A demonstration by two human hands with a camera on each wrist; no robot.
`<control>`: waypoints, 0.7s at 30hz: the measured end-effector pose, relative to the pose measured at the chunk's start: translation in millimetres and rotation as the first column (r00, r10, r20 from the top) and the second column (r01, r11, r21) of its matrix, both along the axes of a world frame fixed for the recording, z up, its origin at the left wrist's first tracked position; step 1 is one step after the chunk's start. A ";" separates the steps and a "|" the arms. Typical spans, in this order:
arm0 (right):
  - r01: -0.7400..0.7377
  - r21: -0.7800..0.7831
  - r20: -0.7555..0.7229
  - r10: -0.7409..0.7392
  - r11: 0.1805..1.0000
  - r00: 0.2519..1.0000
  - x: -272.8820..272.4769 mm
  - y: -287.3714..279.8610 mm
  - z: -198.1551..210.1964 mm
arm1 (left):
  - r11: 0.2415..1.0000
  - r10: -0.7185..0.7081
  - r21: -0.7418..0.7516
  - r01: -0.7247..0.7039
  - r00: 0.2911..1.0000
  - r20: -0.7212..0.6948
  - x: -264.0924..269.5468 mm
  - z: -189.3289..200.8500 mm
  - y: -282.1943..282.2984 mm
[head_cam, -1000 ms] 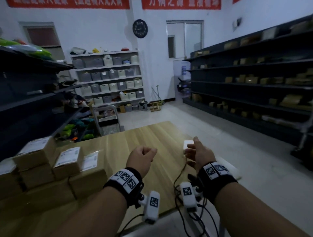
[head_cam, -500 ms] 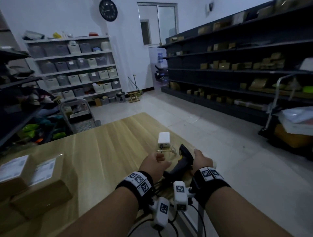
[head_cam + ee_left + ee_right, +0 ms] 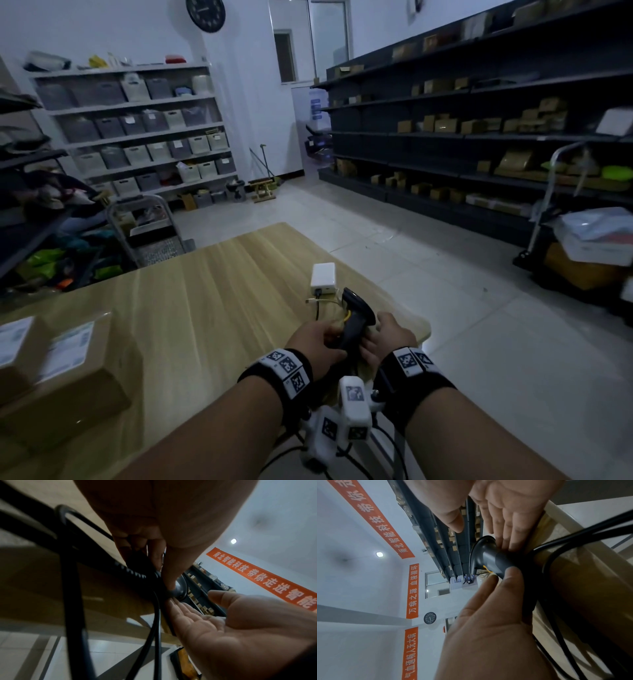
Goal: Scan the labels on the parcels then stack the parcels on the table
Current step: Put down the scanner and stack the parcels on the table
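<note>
A black barcode scanner [image 3: 356,315] lies at the near right edge of the wooden table [image 3: 205,308]. My left hand [image 3: 318,342] grips its handle, thumb and fingers curled round it [image 3: 488,555]. My right hand [image 3: 387,334] touches the scanner's other side with straight fingers [image 3: 510,520], palm open [image 3: 214,622]. Two brown cardboard parcels with white labels [image 3: 68,363] [image 3: 17,346] sit at the table's left edge, well away from both hands. The scanner's black cable [image 3: 72,588] loops off the table edge.
A small white box [image 3: 323,278] with wires plugged in lies just beyond the scanner. Dark shelving with boxes [image 3: 479,137] lines the right wall. A metal cart [image 3: 147,233] stands behind the table, and another loaded cart [image 3: 589,246] stands at the right.
My view has swung right, so most parcels have left the frame. Both hands came down from the air to the scanner, and the left hand took hold of its handle.
</note>
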State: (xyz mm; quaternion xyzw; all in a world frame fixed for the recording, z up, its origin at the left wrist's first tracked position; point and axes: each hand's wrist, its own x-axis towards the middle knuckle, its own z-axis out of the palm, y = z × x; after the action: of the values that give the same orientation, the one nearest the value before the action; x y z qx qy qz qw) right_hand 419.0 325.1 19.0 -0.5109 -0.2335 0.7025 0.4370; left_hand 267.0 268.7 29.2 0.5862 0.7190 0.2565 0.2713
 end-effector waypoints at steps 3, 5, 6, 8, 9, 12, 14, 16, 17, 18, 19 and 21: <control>0.007 0.030 -0.061 -0.005 1.000 0.998 -4.8 -1.6 2.4 | 0.996 0.012 0.082 -0.022 0.993 0.114 -2.9 -2.1 -4.7; 0.043 0.060 -0.076 -0.038 0.997 0.996 -13.4 -1.1 10.0 | 0.986 0.051 0.145 -0.083 0.976 0.211 -6.2 1.8 -7.6; 0.054 0.082 -0.082 -0.047 0.995 0.996 -21.0 -2.5 16.9 | 0.977 0.074 0.178 -0.121 0.966 0.249 -10.3 4.4 -7.9; 0.027 0.149 -0.099 -0.012 0.988 0.995 -41.7 -4.5 33.8 | 0.953 0.098 0.239 -0.186 0.936 0.338 -21.9 12.4 -9.5; 0.001 0.173 -0.117 0.019 0.985 0.993 -54.5 -3.3 40.9 | 0.938 0.105 0.266 -0.220 0.916 0.388 -29.2 17.4 -11.2; -0.115 0.231 -0.136 0.149 0.966 0.979 -92.2 -3.1 67.6 | 0.888 0.194 0.304 -0.344 0.882 0.430 -63.3 27.1 -14.4; -0.228 0.265 -0.108 0.263 0.937 0.959 -118.2 -1.8 80.9 | 0.854 0.266 0.306 -0.421 0.858 0.439 -91.7 29.4 -15.9; -0.323 0.270 -0.089 0.358 0.907 0.929 -144.6 2.2 85.6 | 0.831 0.324 0.277 -0.483 0.824 0.465 -119.7 30.3 -17.6; -0.371 0.260 -0.076 0.401 0.892 0.913 -157.9 5.3 84.7 | 0.822 0.345 0.258 -0.508 0.804 0.485 -133.5 28.3 -18.2; -0.414 0.245 -0.068 0.442 0.877 0.895 -170.2 7.4 82.8 | 0.813 0.371 0.233 -0.534 0.782 0.500 -145.3 25.9 -19.2; -0.454 0.231 -0.059 0.478 0.861 0.876 -182.1 10.8 78.8 | 0.804 0.395 0.212 -0.556 0.765 0.509 -155.6 23.2 -20.6; -0.505 0.204 -0.055 0.525 0.839 0.849 -202.0 15.9 71.4 | 0.789 0.443 0.169 -0.591 0.737 0.510 -173.5 14.9 -21.1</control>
State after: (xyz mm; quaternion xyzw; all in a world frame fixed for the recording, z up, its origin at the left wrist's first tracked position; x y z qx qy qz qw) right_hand 217.0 341.0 90.3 -0.3481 -0.4011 0.7966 0.2887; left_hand 93.4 247.7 44.2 0.3208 0.7215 0.5623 0.2457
